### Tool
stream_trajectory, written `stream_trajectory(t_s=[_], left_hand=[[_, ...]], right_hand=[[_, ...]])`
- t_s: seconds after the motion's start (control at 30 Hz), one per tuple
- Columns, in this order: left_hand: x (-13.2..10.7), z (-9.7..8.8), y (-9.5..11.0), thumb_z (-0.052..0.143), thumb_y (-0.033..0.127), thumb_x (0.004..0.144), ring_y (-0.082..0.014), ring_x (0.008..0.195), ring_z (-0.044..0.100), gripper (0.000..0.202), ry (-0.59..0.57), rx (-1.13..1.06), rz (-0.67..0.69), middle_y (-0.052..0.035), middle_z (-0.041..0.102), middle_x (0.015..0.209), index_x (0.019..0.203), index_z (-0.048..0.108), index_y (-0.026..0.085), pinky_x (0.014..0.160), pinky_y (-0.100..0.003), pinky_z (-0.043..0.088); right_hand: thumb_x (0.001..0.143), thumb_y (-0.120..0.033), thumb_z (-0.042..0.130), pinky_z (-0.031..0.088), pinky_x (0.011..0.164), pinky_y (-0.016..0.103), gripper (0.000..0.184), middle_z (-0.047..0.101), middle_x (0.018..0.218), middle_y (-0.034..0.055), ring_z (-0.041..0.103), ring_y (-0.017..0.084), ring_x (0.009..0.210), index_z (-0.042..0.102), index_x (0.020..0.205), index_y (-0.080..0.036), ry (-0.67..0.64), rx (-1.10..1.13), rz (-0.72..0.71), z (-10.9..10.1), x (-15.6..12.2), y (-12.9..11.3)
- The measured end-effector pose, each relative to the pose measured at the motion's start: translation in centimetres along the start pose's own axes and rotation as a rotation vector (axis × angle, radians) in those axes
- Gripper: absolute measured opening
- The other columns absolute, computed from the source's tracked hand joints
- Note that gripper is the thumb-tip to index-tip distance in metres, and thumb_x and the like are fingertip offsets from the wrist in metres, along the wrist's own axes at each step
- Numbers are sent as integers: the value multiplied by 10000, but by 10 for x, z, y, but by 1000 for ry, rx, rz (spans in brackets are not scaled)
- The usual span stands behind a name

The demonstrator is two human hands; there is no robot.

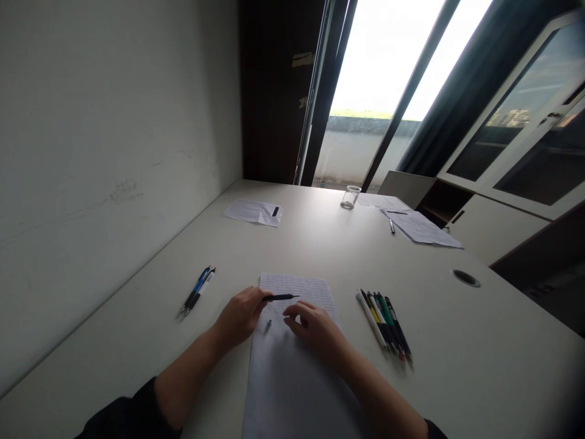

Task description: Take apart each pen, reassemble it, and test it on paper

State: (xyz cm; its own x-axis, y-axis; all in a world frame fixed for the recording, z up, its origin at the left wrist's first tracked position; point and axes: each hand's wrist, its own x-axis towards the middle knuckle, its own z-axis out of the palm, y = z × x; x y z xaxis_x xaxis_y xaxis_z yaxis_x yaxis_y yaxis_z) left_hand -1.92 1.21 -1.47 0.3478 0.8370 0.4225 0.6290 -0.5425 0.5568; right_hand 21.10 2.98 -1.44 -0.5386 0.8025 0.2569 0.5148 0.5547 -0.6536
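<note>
My left hand (241, 316) is closed around a black pen (280, 297), which lies level above the written sheet with its thin end pointing right. Just below that pen, a small dark pen part (268, 326) rests on the paper. Close by on the right is my right hand (315, 329), its thumb and forefinger curved with a small gap between their tips and nothing visible in them. Beneath both hands lie white paper sheets (292, 396), with lines of writing on the far part.
Two pens (197, 291) lie on the left of the white table (150, 341). Several pens (384, 326) sit in a row on the right. Farther back are a glass jar (350, 197), a paper (253, 211), a stack of sheets (423, 228) and a cable hole (465, 278).
</note>
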Motion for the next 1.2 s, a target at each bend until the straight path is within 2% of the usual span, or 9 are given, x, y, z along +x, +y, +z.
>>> stream_trajectory(t_s=[0.13, 0.27, 0.43, 0.7, 0.77, 0.87, 1.03, 1.1, 1.2], left_hand=[[0, 1, -1, 473, 107, 954, -195, 904, 626, 220, 19, 4, -11, -63, 668, 994, 1124, 569, 208, 815, -324, 506], [0, 1, -1, 484, 85, 933, -189, 888, 638, 230, 37, 3, -17, -53, 677, 981, 1112, 568, 204, 816, -318, 509], [-1, 2, -2, 487, 98, 929, -194, 897, 649, 234, 33, 4, -28, -56, 684, 988, 1120, 568, 207, 826, -323, 515], [-1, 3, -3, 478, 123, 940, -194, 905, 656, 225, 26, 7, -21, -60, 687, 993, 1126, 572, 207, 828, -324, 525], [-1, 3, -3, 477, 122, 942, -194, 906, 655, 226, 23, 15, -30, -58, 687, 993, 1127, 573, 207, 829, -325, 524], [0, 2, -3, 483, 99, 928, -195, 902, 650, 240, 25, 31, -36, -58, 684, 996, 1123, 573, 206, 820, -323, 521], [1, 0, -2, 485, 96, 928, -192, 878, 645, 230, 24, 46, -44, -51, 683, 971, 1103, 580, 212, 775, -303, 519], [1, -1, -1, 480, 101, 935, -190, 878, 644, 224, 16, 45, -47, -50, 682, 973, 1102, 580, 212, 770, -298, 517], [0, -1, -1, 475, 101, 938, -188, 874, 644, 218, 3, 49, -45, -52, 681, 979, 1098, 576, 209, 763, -293, 515]], right_hand=[[905, -198, 615, 507, 793, 347, 316, 677, 1027, 67, 618, 247, 947, 647, 1209, -280, -75, -289, -208, 9, -3, -11], [933, -204, 600, 519, 768, 347, 389, 644, 1081, 68, 593, 239, 950, 571, 1314, -278, -128, -453, -280, 13, -4, -19], [951, -224, 594, 510, 792, 343, 285, 628, 1059, 54, 585, 220, 955, 605, 1232, -264, -136, -511, -317, 12, -3, -20], [935, -165, 596, 484, 749, 318, 69, 639, 920, 39, 576, 203, 854, 643, 952, -213, -152, -450, -324, 13, -2, -20], [948, -169, 574, 483, 770, 317, 82, 648, 914, 41, 584, 204, 870, 642, 950, -216, -95, -361, -303, 11, -2, -18], [962, -207, 562, 486, 784, 307, 90, 661, 928, 44, 601, 195, 869, 651, 969, -222, 75, -174, -214, 3, 1, -13], [944, -312, 586, 494, 650, 270, 124, 668, 872, 32, 587, 148, 666, 666, 953, -218, 393, 62, 22, -14, 3, -5], [935, -344, 592, 498, 641, 267, 151, 671, 866, 34, 598, 154, 680, 672, 936, -217, 445, 107, 64, -17, 4, -3], [928, -353, 597, 502, 656, 267, 157, 675, 880, 37, 604, 158, 700, 675, 931, -217, 426, 142, 74, -18, 4, -1]])
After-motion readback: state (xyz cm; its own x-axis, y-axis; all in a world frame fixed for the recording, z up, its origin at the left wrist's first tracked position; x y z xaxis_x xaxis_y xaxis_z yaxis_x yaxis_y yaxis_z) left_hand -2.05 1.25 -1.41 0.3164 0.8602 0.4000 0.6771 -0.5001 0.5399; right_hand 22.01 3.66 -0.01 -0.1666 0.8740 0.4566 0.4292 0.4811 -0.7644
